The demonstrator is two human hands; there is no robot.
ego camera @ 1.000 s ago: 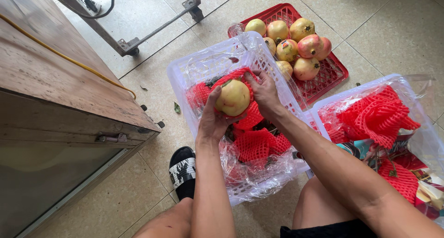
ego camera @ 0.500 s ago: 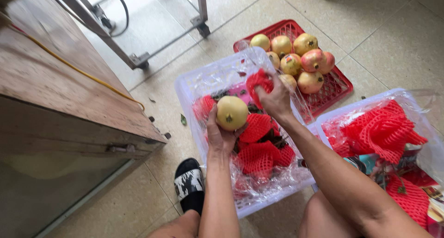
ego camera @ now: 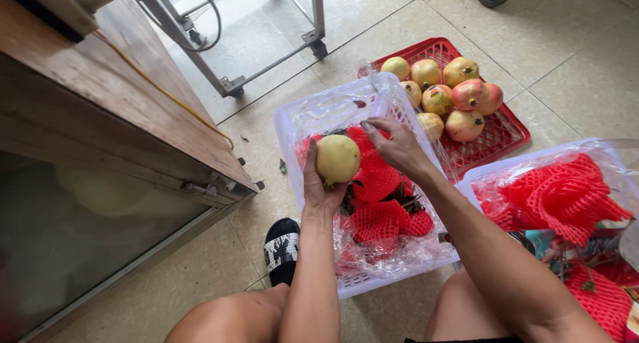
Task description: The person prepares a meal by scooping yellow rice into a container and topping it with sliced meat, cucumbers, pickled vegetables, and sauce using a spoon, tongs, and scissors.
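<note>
Pale yellow-green fruit (ego camera: pixel 337 159), roundish, no clear long axis; a small dark nub at its 7 o'clock edge points down toward the wrist. It sits above the white crate (ego camera: pixel 303 113), over the crate's left half. Left hand (ego camera: pixel 319 183) cups it from below and from 9 o'clock: thumb up the fruit's left side, palm under it, fingers wrapped behind and hidden. Right hand (ego camera: pixel 398 145) is at 3 o'clock of the fruit, close but not touching it, fingers half-curled and pressing into red foam net sleeves (ego camera: pixel 379 216) in the crate; whether it pinches one, cannot tell. Clear plastic liner (ego camera: pixel 333 103) lines the crate and blurs its contents; dark leaves or stems between the sleeves are hard to make out. At 1 o'clock of the fruit, a red tray (ego camera: pixel 496 133) on the tiled floor (ego camera: pixel 586 56) carries more fruits (ego camera: pixel 459 100), yellow to pink. At 4 o'clock, a second lined crate (ego camera: pixel 552 153) with more red netting is cut off by the frame's right edge. Black sandal (ego camera: pixel 283 248) at 6 o'clock. Wooden cabinet (ego camera: pixel 100 110) at 9 o'clock, metal cart frame (ego camera: pixel 229 83) at 11.
</note>
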